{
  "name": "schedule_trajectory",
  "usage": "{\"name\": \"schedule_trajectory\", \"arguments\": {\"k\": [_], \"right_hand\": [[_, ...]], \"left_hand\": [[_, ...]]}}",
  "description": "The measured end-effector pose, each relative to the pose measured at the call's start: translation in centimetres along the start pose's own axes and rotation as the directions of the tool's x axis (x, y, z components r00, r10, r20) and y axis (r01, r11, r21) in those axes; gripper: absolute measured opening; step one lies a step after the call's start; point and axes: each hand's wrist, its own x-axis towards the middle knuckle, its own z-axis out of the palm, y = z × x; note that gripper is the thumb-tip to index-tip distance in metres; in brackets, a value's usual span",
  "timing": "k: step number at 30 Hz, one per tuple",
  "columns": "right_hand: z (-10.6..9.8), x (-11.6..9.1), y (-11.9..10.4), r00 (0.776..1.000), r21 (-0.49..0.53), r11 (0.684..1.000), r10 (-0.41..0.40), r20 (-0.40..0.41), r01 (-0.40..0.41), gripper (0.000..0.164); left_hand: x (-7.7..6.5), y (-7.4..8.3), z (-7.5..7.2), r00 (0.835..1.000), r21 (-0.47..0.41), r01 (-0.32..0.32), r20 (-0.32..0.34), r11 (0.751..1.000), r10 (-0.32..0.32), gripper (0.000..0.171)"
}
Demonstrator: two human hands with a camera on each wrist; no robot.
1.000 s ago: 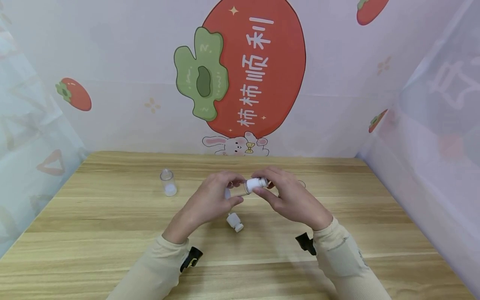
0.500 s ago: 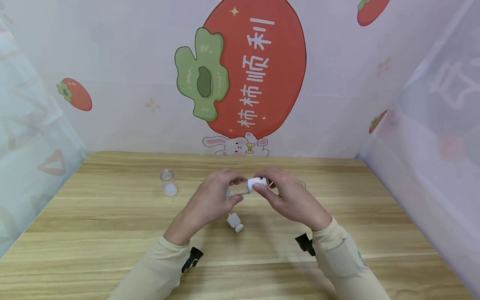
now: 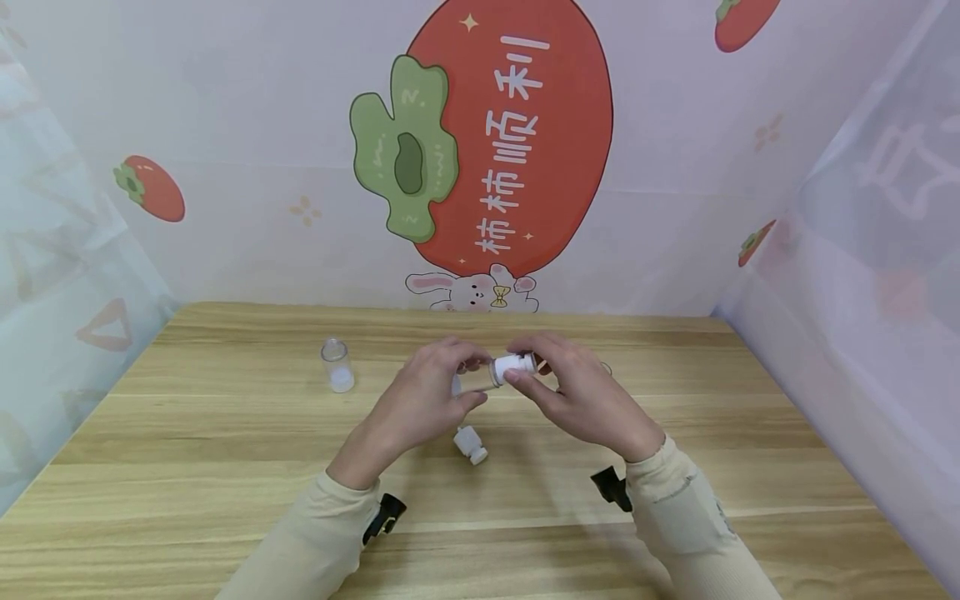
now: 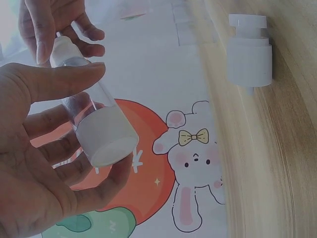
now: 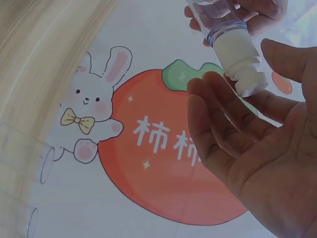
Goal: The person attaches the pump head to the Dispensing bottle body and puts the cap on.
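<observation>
My left hand (image 3: 431,387) grips a small clear bottle (image 4: 106,131) with a white base, tilted above the table, with thumb on one side and fingers curled round the other. A white pump top (image 5: 241,59) sits at the bottle's neck, its collar against the clear ring. My right hand (image 3: 573,387) has its thumb and fingers around this pump top in the head view; in the right wrist view the fingers curve beside it. Below the hands, a second white pump top (image 3: 470,445) lies on its side on the table.
Another clear bottle (image 3: 336,365) with a white bottom is at the left on the wooden table (image 3: 225,500). Two clear cylindrical covers (image 5: 27,153) show at the left edge of the right wrist view, mostly hidden behind the right hand in the head view. A printed wall sheet (image 3: 262,233) stands behind.
The right thumb and fingers shift slightly around the pump top, which has turned a little. The left hand and bottle stay nearly in place.
</observation>
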Motion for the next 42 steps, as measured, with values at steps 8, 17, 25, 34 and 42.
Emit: {"name": "schedule_trajectory", "arguments": {"k": [8, 17, 25, 34, 42], "right_hand": [[-0.13, -0.07, -0.05, 1.0, -0.001, 1.0, -0.024, 0.006, 0.024, 0.031], [-0.15, -0.09, -0.02, 0.999, 0.0, 0.999, -0.053, 0.001, 0.053, 0.034], [-0.13, -0.08, -0.08, 0.998, -0.005, 0.998, -0.062, -0.001, 0.062, 0.034], [-0.08, -0.19, -0.13, 0.998, -0.023, 0.998, -0.061, 0.0, 0.061, 0.032], [-0.01, -0.16, -0.05, 0.999, -0.033, 0.998, -0.049, 0.013, 0.049, 0.03]], "left_hand": [[0.06, -0.09, -0.09, 0.999, -0.016, 0.033, 0.029, 0.999, -0.032, 0.036], [0.16, -0.27, -0.19, 0.996, -0.052, 0.058, 0.068, 0.997, -0.054, 0.035], [0.18, -0.34, -0.41, 0.992, -0.099, 0.083, 0.106, 0.992, -0.072, 0.034], [0.12, -0.25, -0.39, 0.99, -0.115, 0.095, 0.112, 0.989, -0.082, 0.033], [0.06, -0.31, -0.16, 0.994, -0.086, 0.069, 0.095, 0.994, -0.061, 0.033]]}}
